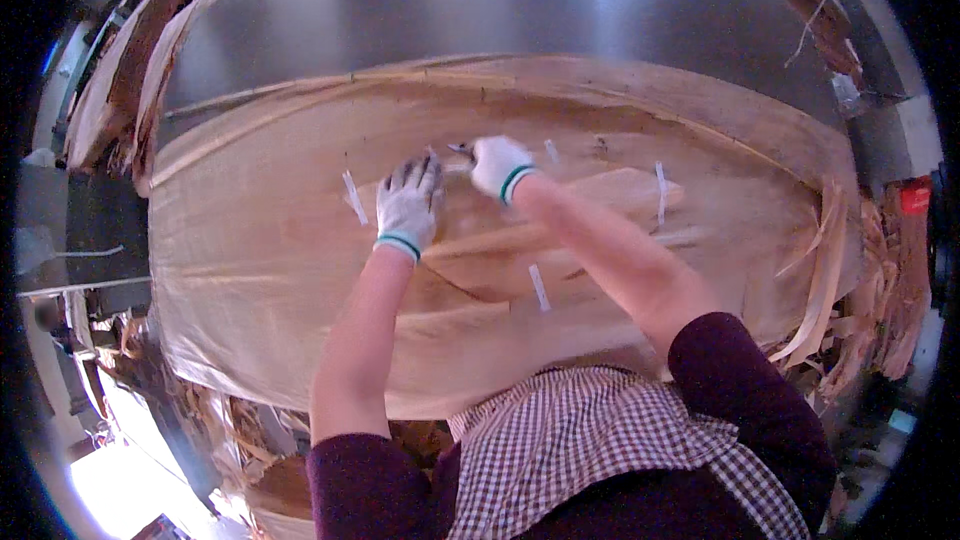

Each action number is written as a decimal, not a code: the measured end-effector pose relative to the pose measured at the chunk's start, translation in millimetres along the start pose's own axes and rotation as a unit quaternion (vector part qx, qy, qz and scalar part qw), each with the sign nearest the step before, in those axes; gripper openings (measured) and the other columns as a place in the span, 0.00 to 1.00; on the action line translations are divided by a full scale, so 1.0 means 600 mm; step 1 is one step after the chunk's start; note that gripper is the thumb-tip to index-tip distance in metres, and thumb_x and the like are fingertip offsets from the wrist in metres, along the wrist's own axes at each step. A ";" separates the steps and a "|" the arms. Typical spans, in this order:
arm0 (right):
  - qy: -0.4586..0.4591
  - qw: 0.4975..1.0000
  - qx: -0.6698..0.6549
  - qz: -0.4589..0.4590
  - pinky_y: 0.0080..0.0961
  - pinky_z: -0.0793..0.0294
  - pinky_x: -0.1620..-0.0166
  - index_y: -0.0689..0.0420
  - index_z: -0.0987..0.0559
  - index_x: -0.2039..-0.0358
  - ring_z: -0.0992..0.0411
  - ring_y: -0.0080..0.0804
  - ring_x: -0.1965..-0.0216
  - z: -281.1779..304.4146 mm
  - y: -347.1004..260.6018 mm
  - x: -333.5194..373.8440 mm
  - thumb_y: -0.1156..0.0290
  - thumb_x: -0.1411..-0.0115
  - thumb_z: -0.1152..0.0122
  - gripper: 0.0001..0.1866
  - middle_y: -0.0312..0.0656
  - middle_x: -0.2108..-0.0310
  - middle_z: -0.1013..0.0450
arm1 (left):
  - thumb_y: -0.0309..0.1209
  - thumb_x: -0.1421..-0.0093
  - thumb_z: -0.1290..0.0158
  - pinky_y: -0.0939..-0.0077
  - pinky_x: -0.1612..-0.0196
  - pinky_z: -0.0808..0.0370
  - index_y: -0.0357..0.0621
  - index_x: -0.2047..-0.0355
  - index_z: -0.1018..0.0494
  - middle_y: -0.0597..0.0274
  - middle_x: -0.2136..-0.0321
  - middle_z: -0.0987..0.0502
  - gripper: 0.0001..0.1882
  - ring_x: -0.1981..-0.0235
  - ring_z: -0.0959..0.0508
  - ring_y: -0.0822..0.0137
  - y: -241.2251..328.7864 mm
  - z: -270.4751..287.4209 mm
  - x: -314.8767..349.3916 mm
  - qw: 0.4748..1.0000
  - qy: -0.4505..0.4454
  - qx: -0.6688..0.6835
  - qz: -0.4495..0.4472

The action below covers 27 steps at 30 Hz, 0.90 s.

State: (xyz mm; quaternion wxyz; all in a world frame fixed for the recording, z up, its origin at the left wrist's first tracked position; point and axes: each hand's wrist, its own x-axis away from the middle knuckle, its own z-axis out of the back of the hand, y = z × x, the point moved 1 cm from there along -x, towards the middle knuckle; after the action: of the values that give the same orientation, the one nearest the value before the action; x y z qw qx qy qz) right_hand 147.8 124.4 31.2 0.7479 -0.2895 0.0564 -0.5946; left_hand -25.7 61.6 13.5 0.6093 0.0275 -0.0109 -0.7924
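A broad sheet of thin wood veneer (240, 270) covers the surface before me, with several short white tape strips (539, 287) stuck on it. My left hand (408, 202), in a white knit glove with a green-edged cuff, lies on the veneer, its fingers extended and pointing away from me. Just right of it, my right hand (500, 166), gloved alike, is closed around a small dark tool (462, 150) whose tip points left. Most of that tool is hidden in the fist, and its kind is unclear. A whitish patch shows between the hands.
Beyond the veneer's far edge lies a smooth grey metal surface (500, 10). Torn veneer scraps (825, 270) hang at the right edge. More ragged sheets (130, 80) are stacked at the far left, and scraps (240, 440) lie below on the near left.
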 end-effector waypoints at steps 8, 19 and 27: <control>-0.132 0.952 -0.272 -0.047 0.26 0.32 0.74 0.56 0.20 0.78 0.30 0.30 0.79 0.015 0.066 0.155 0.50 0.51 0.43 0.20 0.39 0.83 0.29 | 0.37 0.38 0.61 0.51 0.38 0.54 0.48 0.44 0.37 0.59 0.43 0.36 0.22 0.39 0.42 0.59 -0.018 0.030 0.047 0.943 0.037 0.331 0.030; -0.190 0.738 -0.604 -0.234 0.23 0.43 0.86 0.65 0.26 0.76 0.39 0.28 0.91 -0.109 -0.072 0.248 0.69 0.42 0.52 0.13 0.46 0.84 0.29 | 0.37 0.52 0.45 0.41 0.38 0.66 0.46 0.37 0.54 0.53 0.35 0.56 0.45 0.34 0.60 0.49 0.051 -0.007 0.272 0.992 0.065 0.106 -0.024; -0.090 0.861 -0.450 -0.220 0.25 0.42 0.85 0.56 0.22 0.75 0.39 0.26 0.89 -0.167 -0.055 0.332 0.60 0.45 0.42 0.12 0.35 0.87 0.33 | 0.31 0.52 0.50 0.44 0.37 0.65 0.49 0.37 0.54 0.62 0.41 0.39 0.41 0.36 0.50 0.53 0.062 0.003 0.267 0.979 0.046 0.185 -0.075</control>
State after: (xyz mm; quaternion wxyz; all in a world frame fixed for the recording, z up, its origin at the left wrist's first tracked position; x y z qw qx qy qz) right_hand 133.7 -100.1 16.3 0.3879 -0.6516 0.1845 -0.6252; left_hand -30.8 -102.9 12.5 0.5328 0.1770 -0.1266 -0.8178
